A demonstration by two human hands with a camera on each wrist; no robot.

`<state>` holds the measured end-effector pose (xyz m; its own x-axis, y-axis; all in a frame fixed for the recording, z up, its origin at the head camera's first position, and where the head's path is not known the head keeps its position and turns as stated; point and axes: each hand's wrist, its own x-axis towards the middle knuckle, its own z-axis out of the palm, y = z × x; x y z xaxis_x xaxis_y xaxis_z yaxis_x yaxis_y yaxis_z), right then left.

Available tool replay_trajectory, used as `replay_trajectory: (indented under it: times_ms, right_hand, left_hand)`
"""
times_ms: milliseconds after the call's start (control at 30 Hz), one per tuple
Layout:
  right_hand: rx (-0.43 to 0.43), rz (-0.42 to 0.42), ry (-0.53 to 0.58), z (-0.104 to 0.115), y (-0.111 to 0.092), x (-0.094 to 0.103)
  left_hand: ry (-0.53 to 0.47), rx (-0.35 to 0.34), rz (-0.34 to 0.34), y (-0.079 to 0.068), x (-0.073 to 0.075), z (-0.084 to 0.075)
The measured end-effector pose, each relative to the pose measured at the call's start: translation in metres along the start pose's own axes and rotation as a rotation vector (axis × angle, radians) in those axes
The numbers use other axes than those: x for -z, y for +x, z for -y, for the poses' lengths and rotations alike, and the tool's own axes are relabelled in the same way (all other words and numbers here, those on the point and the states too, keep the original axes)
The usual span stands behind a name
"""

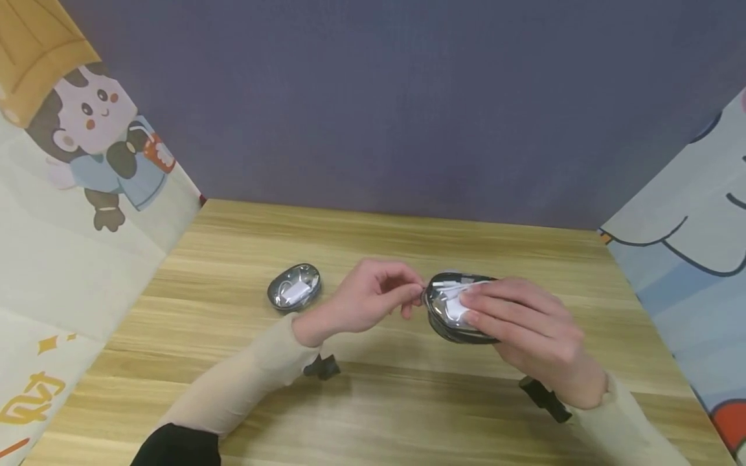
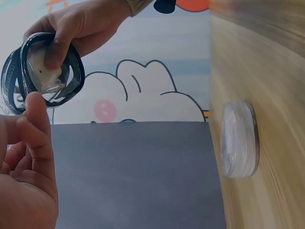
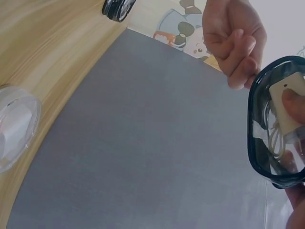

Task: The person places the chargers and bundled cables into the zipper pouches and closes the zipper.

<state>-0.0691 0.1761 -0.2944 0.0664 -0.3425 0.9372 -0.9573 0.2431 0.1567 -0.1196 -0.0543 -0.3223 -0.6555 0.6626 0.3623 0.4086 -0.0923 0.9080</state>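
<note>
My right hand grips a clear zip pouch with black trim above the table, fingers on one side and thumb on the other. Inside the pouch are a white charger block and a white cable. At the pouch's left end, my left hand pinches the small zipper pull between thumb and forefinger; the pull itself is mostly hidden. A second black-trimmed clear pouch, holding a white block and cable, lies on the table to the left.
A clear round-edged case with something white inside sits on the wood-grain table; the held pouch nearly hides it in the head view. A grey-blue panel stands behind, with cartoon-printed side panels left and right.
</note>
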Motion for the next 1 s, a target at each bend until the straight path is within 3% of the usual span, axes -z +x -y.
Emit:
replay_trajectory:
  times_ms: [133,467,1000]
  right_hand:
    - [-0.007,0.007,0.006,-0.002,-0.006,0.001]
    - [-0.034,0.032,-0.052,-0.002,0.002,0.002]
    - [-0.102,0.168,-0.153,-0.005,-0.01,0.004]
  left_hand:
    - [0.004,-0.034,0.004,-0.003,0.001,-0.002]
    - [0.033,-0.06,-0.009,-0.008,0.001,-0.007]
    - [0.151,-0.116,-0.018,-0.01,0.0,-0.005]
